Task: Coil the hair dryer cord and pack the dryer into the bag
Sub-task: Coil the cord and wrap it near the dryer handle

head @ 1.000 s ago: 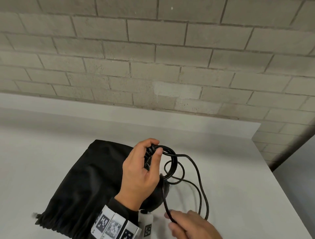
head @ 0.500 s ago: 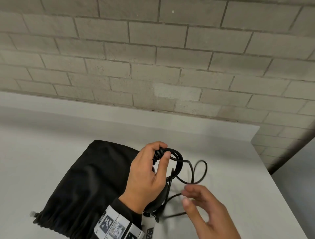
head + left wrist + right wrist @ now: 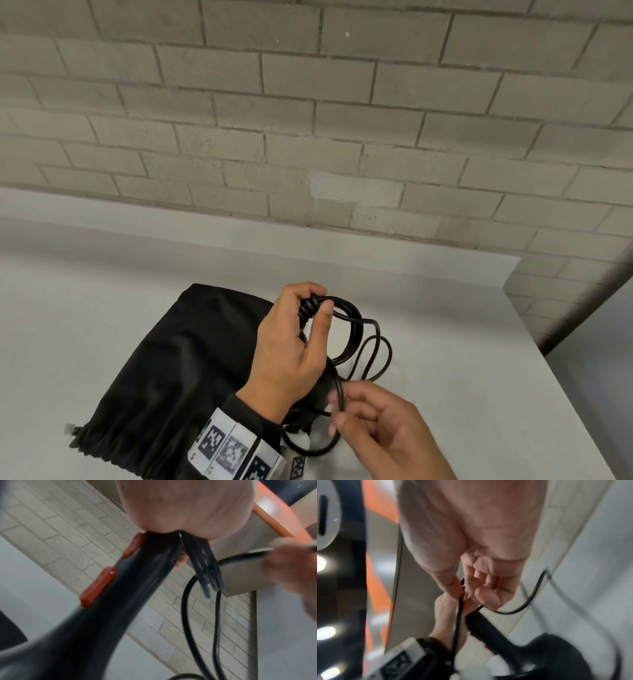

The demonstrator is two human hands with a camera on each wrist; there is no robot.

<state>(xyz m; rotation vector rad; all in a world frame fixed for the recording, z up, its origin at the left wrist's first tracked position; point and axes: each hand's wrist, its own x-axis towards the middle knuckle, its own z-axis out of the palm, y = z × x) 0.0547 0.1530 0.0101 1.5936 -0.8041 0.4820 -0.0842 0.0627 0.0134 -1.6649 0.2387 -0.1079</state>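
Against a pale brick wall, over the white tabletop point(image 3: 102, 308), the left hand point(image 3: 287, 353) grasps the black plastic hair dryer point(image 3: 106, 601) and its limp, springy black cord point(image 3: 352, 329); the right hand point(image 3: 387, 428) pinches the slack above the flat black drawstring bag point(image 3: 178, 370).

The bag point(image 3: 164, 370) is laid on the table point(image 3: 462, 325). Just right of the bag, the coiled cord point(image 3: 352, 329) is held above the table by the left hand point(image 3: 291, 353); nearer than the coil, right of the bag, a strand is pinched by the right hand point(image 3: 387, 431).
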